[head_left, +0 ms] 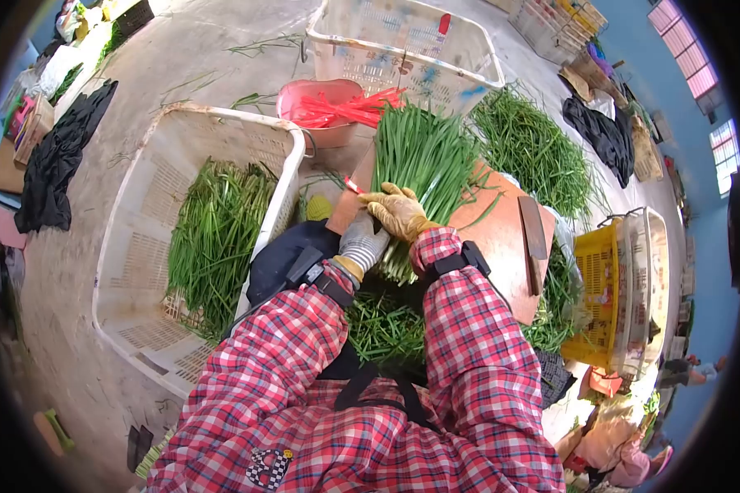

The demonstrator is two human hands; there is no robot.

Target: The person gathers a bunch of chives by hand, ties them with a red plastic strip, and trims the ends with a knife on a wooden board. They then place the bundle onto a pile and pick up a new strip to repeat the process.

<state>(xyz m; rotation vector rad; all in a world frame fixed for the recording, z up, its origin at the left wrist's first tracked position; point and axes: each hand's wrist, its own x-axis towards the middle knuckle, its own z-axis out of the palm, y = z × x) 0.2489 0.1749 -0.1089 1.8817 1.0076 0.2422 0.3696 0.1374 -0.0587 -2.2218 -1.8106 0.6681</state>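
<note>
A thick bunch of long green leafy stalks [432,152] lies on a reddish-brown board [489,246], its pale cut ends toward my body. My right hand [399,212], in a yellowish glove, rests closed over the lower part of the bunch. Beside it, my left hand [362,240], in a grey striped glove, is closed at the left edge of the bunch. A red strip [353,186] sticks out by the left fingers. A flat dark blade-like piece [533,238] lies on the board's right side.
A white crate [292,156] with green stalks [218,238] stands left. Behind the board are a pink basin [325,131] of red strips and another white crate [489,62]. Loose stalks [534,148] lie at the right, near a yellow crate [594,296].
</note>
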